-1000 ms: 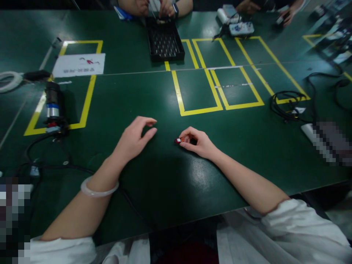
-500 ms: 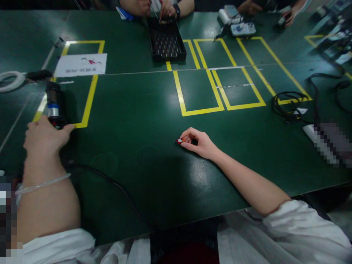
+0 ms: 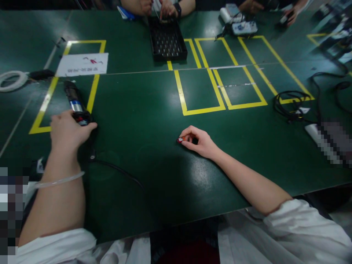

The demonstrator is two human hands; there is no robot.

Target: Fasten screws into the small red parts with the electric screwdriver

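My left hand (image 3: 70, 129) is closed round the near end of a black cylindrical device (image 3: 77, 104) with a silver and blue band, reddish near my fingers. The device lies tilted over the green table at the left, and its underside is hidden. Beside my wrist a black cord (image 3: 118, 168) runs along the tabletop. Resting on the table near the middle, my right hand (image 3: 200, 142) pinches a small red, white and orange piece (image 3: 180, 140) between thumb and fingertips; it is too small to make out its kind.
A white paper sign (image 3: 82, 65) lies across a yellow tape outline at the left, near a white ring (image 3: 12, 81). Across the table, a co-worker's hands (image 3: 167, 8) work above a black tray (image 3: 169, 55). A coiled black cable (image 3: 291, 101) lies at the right.
My left hand has moved right with the black cylindrical device, whose far end now leans left. The cord has shifted along with it. My right hand has stayed in place with its small piece.
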